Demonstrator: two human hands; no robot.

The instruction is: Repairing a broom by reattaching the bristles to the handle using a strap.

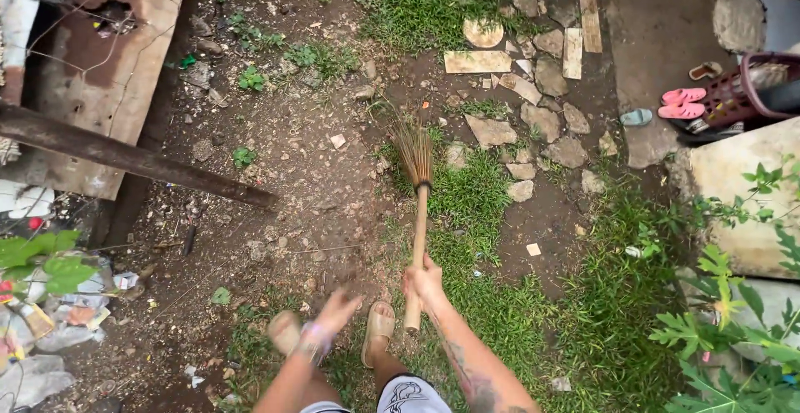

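Below the camera, the right hand (425, 280) has its fingers clamped around the wooden handle of a stick broom (417, 196), close to the handle's near end. Beyond these fingers the handle goes away from the person, and the fan of brown bristles rests on the ground at the border between bare dirt (292, 155) and grass (475, 196); such a low grip probably gives a long reach. The left hand (333, 313) hangs to the left of the handle, apart from it, holding nothing; it is blurred, but the fingers seem loosely spread. Under both hands there are two feet in tan sandals (379, 330). Far past the bristles lie flat stones (542, 113), and pink slippers (682, 103) at the right.
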